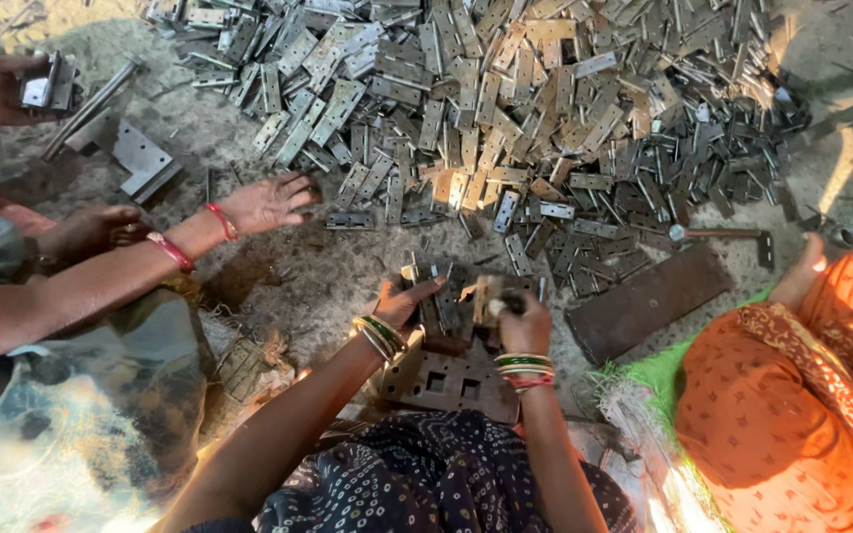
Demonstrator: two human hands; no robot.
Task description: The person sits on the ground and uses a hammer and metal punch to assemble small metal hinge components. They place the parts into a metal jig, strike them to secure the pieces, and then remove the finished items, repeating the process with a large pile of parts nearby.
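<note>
Both hands sit low in the middle, right over a dark steel block (446,380) with square holes that rests on the ground near the person's lap. The left hand (402,304) is half open, fingers spread loosely against a small stack of grey hinge plates (443,296) standing on edge. The right hand (523,321) is closed around a tan hinge piece (491,294), just beside that stack, so the two hands almost meet across it. The stack's long side runs away from the person, toward the big hinge pile (505,109) spread across the far ground. A co-worker's hand (267,202) reaches into the pile's near left edge. A flat rusty bar (649,301) lies right of the hands.
</note>
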